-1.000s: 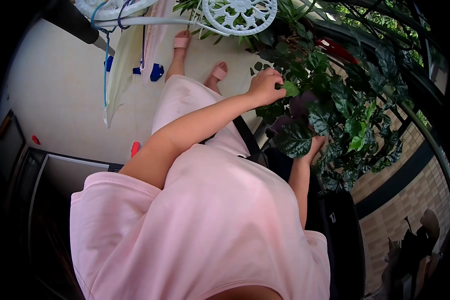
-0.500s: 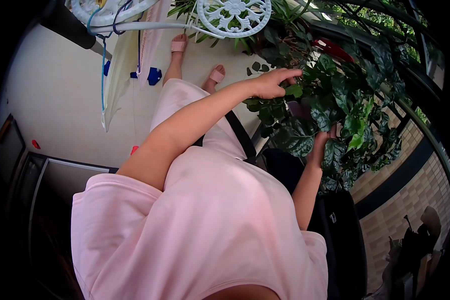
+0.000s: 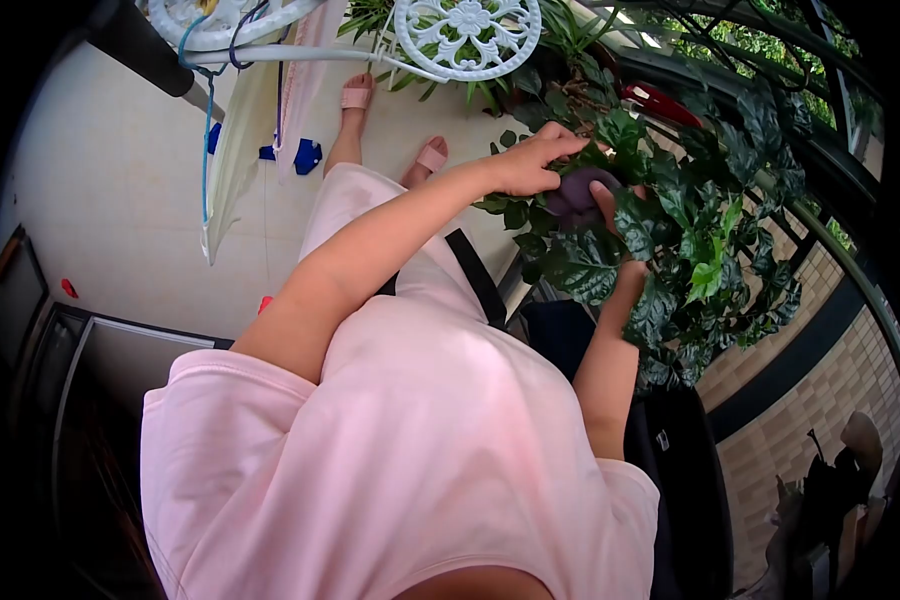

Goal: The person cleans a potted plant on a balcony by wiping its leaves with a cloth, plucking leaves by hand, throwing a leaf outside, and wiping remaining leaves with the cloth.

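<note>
A leafy potted plant (image 3: 705,225) with dark glossy leaves, some of them bright green, fills the space in front of both hands. My left hand (image 3: 538,163) is at its left edge with bent fingers closed near the leaves; what lies between them is hidden. Just below its fingertips, a purple rounded object (image 3: 573,195) shows among the foliage. My right hand (image 3: 615,215) reaches up through the leaves, its thumb pressed against the purple object. Leaves cover most of its other fingers.
A white lattice metal stand (image 3: 470,38) is at the top, near hanging cloths (image 3: 235,150) and a blue cord. A dark railing (image 3: 830,230) curves along the right. Below the plant is a black case-like object (image 3: 675,480). Pink sandals are on the tiled floor.
My right hand has moved up to the purple object, which now shows more fully and sits further left. My left hand has shifted slightly left and its fingers have curled in.
</note>
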Motion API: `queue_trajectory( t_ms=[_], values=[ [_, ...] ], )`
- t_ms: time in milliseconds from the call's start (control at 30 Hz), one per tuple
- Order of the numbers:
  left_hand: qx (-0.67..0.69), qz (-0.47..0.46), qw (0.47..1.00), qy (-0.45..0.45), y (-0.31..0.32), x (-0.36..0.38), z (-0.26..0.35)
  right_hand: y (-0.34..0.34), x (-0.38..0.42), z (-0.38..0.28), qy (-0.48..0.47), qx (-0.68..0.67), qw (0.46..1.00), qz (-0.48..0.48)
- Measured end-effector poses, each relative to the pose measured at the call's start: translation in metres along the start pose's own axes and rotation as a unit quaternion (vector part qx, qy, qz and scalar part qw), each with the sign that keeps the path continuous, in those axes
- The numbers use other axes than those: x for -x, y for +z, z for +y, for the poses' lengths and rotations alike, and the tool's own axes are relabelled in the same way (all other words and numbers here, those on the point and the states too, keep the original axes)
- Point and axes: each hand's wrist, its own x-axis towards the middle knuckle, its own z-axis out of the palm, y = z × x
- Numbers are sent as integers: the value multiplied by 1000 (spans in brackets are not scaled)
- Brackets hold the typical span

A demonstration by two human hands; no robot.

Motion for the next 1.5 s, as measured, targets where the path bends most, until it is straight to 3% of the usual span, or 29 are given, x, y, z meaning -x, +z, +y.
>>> queue_trajectory(
  t_ms=[67,200,233,300,333,433,467,500,533,567,667,767,800,900,933,1033,1167,1267,1367,1400,1500],
  values=[
    [19,18,1000,11,-3,1,-11,1,12,-6,10,-10,1000,-16],
    [172,51,981,-68,-14,3,-10,7,48,-18,40,-46,997,-56],
    [145,98,981,-79,-16,2,-9,9,54,-20,42,-49,996,-60],
    [-136,225,964,-48,-23,7,6,12,60,-23,41,-49,996,-66],
    [-164,273,948,-14,-28,10,24,15,60,-22,39,-46,996,-63],
    [-241,255,931,99,-48,22,64,25,61,-23,3,-25,999,-40],
    [-223,209,951,50,-48,33,81,28,61,-22,-18,-19,999,-30],
    [-106,155,979,-79,-41,41,87,31,62,-22,-39,-13,999,-23],
    [13,95,974,-206,-35,48,91,35,62,-19,-84,-25,996,-15],
    [131,35,935,-327,-31,52,91,39,63,-17,-103,-16,995,-12],
    [426,68,811,-394,-5,57,53,56,66,6,-130,14,991,-10],
    [506,69,760,-403,20,46,42,63,71,20,-87,-175,974,-117],
    [517,104,749,-401,28,45,36,52,76,18,-132,99,983,-81],
    [496,210,752,-380,45,49,9,71,77,23,-129,-48,990,-6],
    [496,224,755,-366,42,47,13,61,74,11,-173,60,983,-26],
    [472,214,796,-313,34,46,12,60,76,12,-101,96,989,-47],
    [480,177,809,-288,30,45,13,54,76,-3,-48,135,988,-58],
    [525,173,749,-365,25,36,21,57,82,0,-30,0,997,-71],
    [451,226,769,-393,35,25,8,58,84,16,-99,163,981,-36],
    [441,247,768,-393,37,24,4,65,82,33,-205,105,973,11],
    [414,267,772,-402,38,22,12,57,83,23,-188,165,968,-22]
  ],
)
